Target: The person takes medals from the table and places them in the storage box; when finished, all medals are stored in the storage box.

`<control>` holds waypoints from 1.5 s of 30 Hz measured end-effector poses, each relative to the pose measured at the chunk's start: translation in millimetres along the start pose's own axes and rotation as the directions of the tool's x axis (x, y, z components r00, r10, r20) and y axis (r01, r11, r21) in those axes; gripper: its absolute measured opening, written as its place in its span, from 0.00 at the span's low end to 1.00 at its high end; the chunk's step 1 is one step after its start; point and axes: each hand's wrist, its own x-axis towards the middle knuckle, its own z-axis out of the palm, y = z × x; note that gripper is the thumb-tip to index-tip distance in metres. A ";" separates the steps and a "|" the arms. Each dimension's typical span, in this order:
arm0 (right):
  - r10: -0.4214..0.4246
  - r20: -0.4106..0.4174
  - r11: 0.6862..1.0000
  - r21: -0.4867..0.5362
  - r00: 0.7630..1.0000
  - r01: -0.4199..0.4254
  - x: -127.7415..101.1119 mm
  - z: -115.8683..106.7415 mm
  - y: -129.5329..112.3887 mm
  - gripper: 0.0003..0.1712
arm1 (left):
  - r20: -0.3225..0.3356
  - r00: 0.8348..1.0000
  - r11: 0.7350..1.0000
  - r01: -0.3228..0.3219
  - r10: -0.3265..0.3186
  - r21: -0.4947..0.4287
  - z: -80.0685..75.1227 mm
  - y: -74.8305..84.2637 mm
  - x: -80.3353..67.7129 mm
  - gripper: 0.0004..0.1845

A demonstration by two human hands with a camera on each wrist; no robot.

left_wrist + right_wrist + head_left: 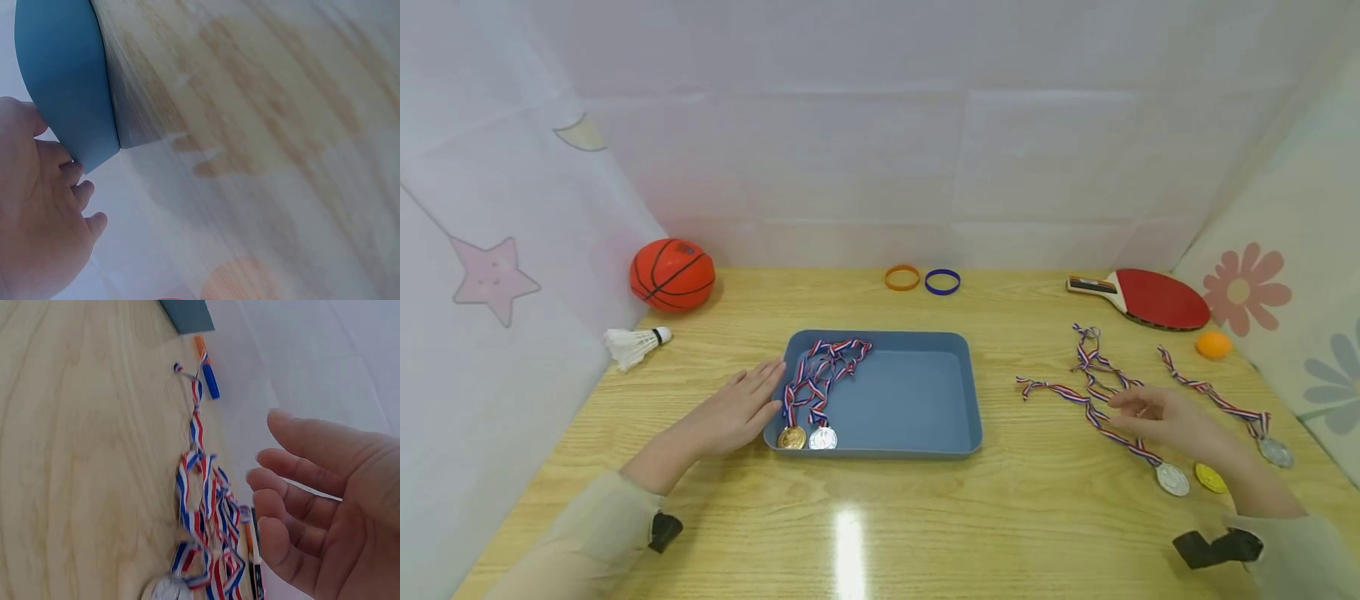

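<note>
A blue-grey tray (917,392) sits mid-table. Inside, on its left, lie a gold medal (792,438) and a silver medal (823,438) with tangled striped ribbons. My left hand (737,412) rests against the tray's left wall, fingers extended; the left wrist view shows this hand (44,206) beside the tray wall (65,81). Over striped ribbons on the right, my right hand (1172,429) hovers with loosely bent fingers, holding nothing. Near it lie a silver medal (1172,479), a partly covered gold medal (1211,477) and another silver medal (1276,452). Its empty palm (337,506) shows in the right wrist view.
At the back left are a small basketball (672,275) and a shuttlecock (636,346). Orange (902,278) and blue (942,282) wristbands lie behind the tray. A red table tennis paddle (1161,298) and orange ball (1213,344) are at the back right. Cloth walls enclose the table.
</note>
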 end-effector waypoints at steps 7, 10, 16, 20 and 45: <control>0.027 0.103 0.998 -0.052 0.994 -0.022 -22.8 -6.7 31.1 0.17 | -0.005 1.000 1.000 0.000 0.000 0.005 -0.8 0.1 0.6 0.30; 0.022 0.121 0.998 -0.060 0.992 -0.015 -30.4 -6.4 38.1 0.16 | -0.006 1.000 1.000 -0.001 0.001 0.008 -0.5 0.0 0.8 0.30; -0.070 0.133 0.998 0.009 0.989 0.069 -40.7 -3.6 50.2 0.10 | 0.000 1.000 1.000 0.001 -0.001 0.002 -0.4 -0.2 0.8 0.30; -0.074 0.122 0.997 -0.021 0.990 0.077 -42.7 -1.8 52.3 0.09 | -0.005 1.000 1.000 -0.003 0.003 0.009 -0.5 -0.9 1.3 0.30; 0.138 0.314 0.946 0.239 0.939 -0.219 -39.4 -6.6 51.6 0.12 | -0.004 1.000 1.000 -0.003 0.003 0.006 -0.9 1.5 0.4 0.30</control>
